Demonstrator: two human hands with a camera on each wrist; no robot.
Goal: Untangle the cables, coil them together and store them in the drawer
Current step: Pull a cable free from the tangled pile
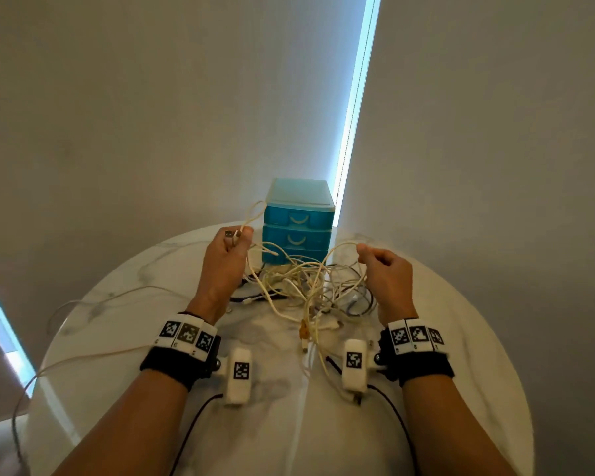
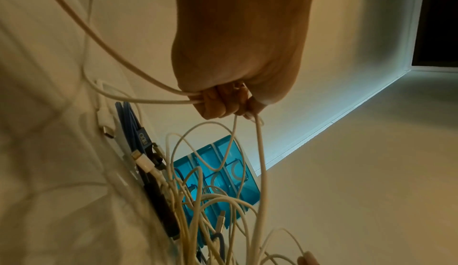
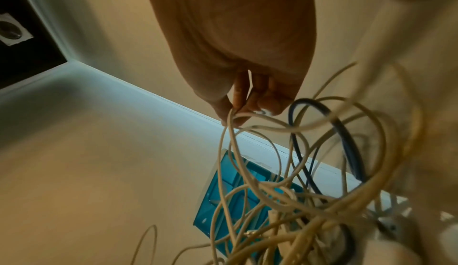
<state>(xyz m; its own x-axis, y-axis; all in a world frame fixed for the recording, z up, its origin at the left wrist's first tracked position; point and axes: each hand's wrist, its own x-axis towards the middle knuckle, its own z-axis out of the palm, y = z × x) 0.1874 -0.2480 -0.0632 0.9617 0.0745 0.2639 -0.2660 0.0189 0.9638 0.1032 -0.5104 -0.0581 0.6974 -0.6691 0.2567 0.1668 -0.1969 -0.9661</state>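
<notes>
The left hand (image 1: 224,255) is closed on a cream USB cable (image 1: 255,214), fingers curled round the strand close behind its metal plug (image 1: 228,234), with a loop arching up above the fist. The right hand (image 1: 387,269) pinches another cream strand (image 3: 250,115) between thumb and fingertips (image 3: 235,110); that strand drops straight into the knot. Both hands are raised above the tangle of cables (image 1: 310,290), which lies on the round marble table (image 1: 461,355) near its far edge, just in front of the teal drawer unit (image 1: 298,218).

The cables look light, thin and limp, so they should follow a pull without resistance but snag wherever loops cross. A few darker blue cables (image 3: 307,151) are threaded through the cream ones. Holding near a plug end, as the left hand does, seems the best purchase, since a free end can be fed back through loops.

One long strand (image 1: 93,300) trails over the table's left edge and could slide off. All three drawers appear closed, and the pile lies close against the lowest one. Open tabletop lies toward the near edge, giving room to lay out freed lengths.
</notes>
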